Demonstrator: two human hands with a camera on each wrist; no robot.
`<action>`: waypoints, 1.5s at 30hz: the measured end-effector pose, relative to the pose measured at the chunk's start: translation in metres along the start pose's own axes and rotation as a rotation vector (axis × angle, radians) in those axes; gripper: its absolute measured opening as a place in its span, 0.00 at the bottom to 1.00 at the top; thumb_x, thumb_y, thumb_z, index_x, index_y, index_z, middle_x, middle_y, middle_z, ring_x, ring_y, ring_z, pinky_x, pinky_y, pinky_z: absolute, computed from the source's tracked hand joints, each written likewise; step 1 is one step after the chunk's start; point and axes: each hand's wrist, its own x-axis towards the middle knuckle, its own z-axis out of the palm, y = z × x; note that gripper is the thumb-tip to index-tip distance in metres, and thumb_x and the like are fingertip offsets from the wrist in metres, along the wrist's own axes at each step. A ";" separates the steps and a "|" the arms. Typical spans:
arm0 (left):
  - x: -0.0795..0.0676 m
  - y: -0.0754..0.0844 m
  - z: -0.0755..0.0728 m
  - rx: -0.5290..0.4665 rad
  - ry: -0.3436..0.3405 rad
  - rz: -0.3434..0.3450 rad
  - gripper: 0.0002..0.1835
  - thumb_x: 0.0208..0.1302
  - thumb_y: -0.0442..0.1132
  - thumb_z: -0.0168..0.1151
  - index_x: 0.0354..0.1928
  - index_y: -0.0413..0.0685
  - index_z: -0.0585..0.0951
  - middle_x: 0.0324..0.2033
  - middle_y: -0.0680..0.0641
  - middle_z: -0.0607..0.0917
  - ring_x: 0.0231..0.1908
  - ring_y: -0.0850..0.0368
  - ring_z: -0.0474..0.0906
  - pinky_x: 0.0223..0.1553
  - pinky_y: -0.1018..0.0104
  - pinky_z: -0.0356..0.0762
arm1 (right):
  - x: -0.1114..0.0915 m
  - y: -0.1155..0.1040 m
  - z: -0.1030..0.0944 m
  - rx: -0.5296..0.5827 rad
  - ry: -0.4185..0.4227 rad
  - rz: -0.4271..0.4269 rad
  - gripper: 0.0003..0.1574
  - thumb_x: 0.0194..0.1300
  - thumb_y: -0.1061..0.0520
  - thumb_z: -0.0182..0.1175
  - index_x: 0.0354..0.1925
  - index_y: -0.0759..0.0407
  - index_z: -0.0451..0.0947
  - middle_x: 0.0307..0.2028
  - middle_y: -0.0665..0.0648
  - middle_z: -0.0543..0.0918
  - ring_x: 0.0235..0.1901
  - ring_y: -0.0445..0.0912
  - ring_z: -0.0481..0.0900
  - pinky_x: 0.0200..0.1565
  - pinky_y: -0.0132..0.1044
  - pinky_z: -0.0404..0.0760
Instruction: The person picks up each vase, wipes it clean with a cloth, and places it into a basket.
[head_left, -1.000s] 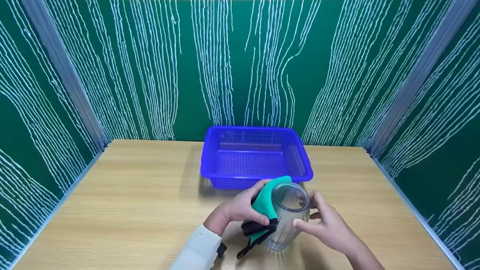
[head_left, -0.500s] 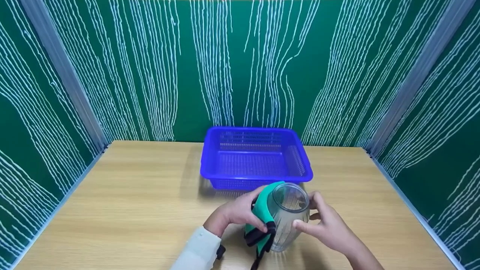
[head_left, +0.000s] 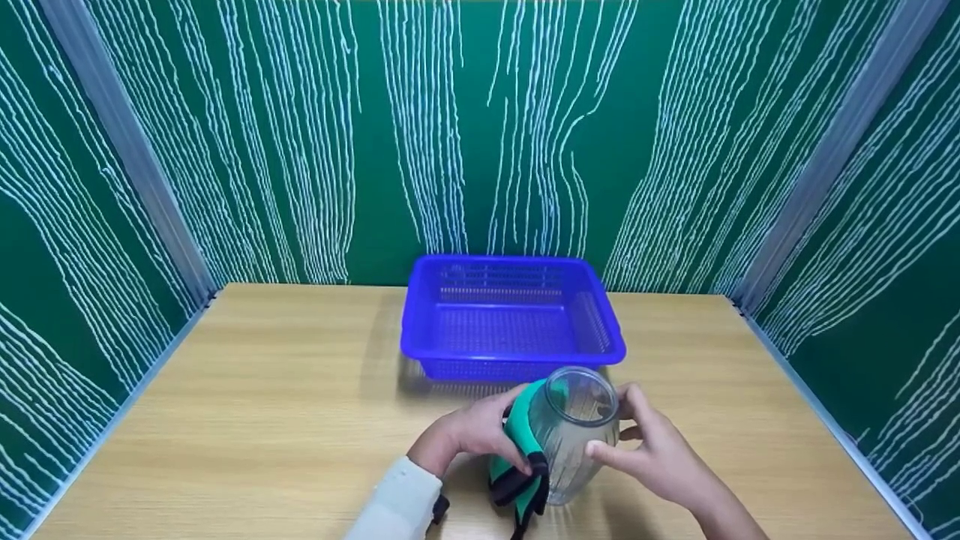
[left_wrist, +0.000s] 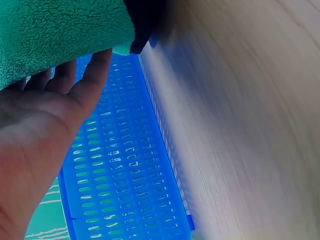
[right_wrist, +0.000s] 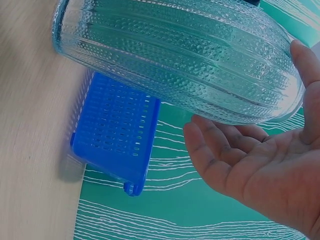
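A clear glass vase [head_left: 574, 450] with a round open mouth stands upright, or nearly so, at the front of the table. Its ribbed, dimpled wall [right_wrist: 190, 60] fills the top of the right wrist view. My right hand [head_left: 664, 454] holds the vase from the right, thumb on the near side and fingers on the far side. On the opposite side, my left hand [head_left: 480, 431] grips a green cloth [head_left: 523, 420] with black trim against the glass. The cloth's fluffy pile [left_wrist: 65, 35] shows in the left wrist view; the fingertips vanish behind it.
A blue perforated plastic basket [head_left: 495, 330] sits just behind the hands on the wooden table [head_left: 285, 390]. Beside the left sleeve, a small black object [head_left: 439, 510] is partly hidden. Green panels [head_left: 517, 135] with white lines enclose the back and sides.
The green cloth has slid down the vase's left side and now drapes lower, its black strap nearer the front edge. My left hand shifted slightly down with it; my right hand stayed put.
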 end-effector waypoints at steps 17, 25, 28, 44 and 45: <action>-0.002 -0.005 0.010 0.121 0.014 -0.121 0.52 0.19 0.43 0.79 0.53 0.76 0.61 0.46 0.65 0.73 0.47 0.67 0.68 0.51 0.69 0.64 | -0.001 0.002 -0.001 0.002 -0.010 0.019 0.35 0.43 0.45 0.67 0.47 0.51 0.62 0.41 0.49 0.76 0.42 0.43 0.72 0.41 0.40 0.72; -0.001 -0.009 0.015 0.238 0.033 -0.097 0.52 0.16 0.50 0.79 0.53 0.75 0.61 0.45 0.66 0.74 0.45 0.69 0.69 0.49 0.72 0.66 | -0.002 0.002 -0.003 0.001 -0.020 0.004 0.35 0.45 0.46 0.66 0.48 0.53 0.62 0.41 0.51 0.76 0.42 0.43 0.72 0.41 0.41 0.72; -0.002 -0.009 0.015 0.258 0.035 -0.115 0.51 0.16 0.52 0.78 0.52 0.76 0.61 0.44 0.67 0.73 0.45 0.69 0.69 0.48 0.72 0.66 | -0.003 0.001 -0.003 -0.003 -0.021 0.001 0.34 0.45 0.46 0.66 0.48 0.52 0.62 0.41 0.51 0.76 0.42 0.44 0.72 0.41 0.42 0.72; -0.011 -0.004 0.006 -0.025 0.054 -0.059 0.54 0.22 0.41 0.79 0.57 0.75 0.60 0.50 0.63 0.71 0.50 0.63 0.66 0.55 0.62 0.60 | -0.004 -0.002 0.008 -0.131 0.129 0.027 0.54 0.32 0.37 0.70 0.56 0.47 0.57 0.45 0.50 0.73 0.43 0.43 0.71 0.45 0.41 0.71; -0.011 -0.004 0.005 -0.044 0.057 -0.048 0.54 0.22 0.40 0.78 0.57 0.75 0.60 0.50 0.62 0.71 0.51 0.63 0.66 0.55 0.61 0.60 | -0.003 -0.001 0.009 -0.135 0.135 0.031 0.54 0.31 0.37 0.70 0.55 0.48 0.57 0.44 0.50 0.73 0.43 0.43 0.71 0.45 0.40 0.71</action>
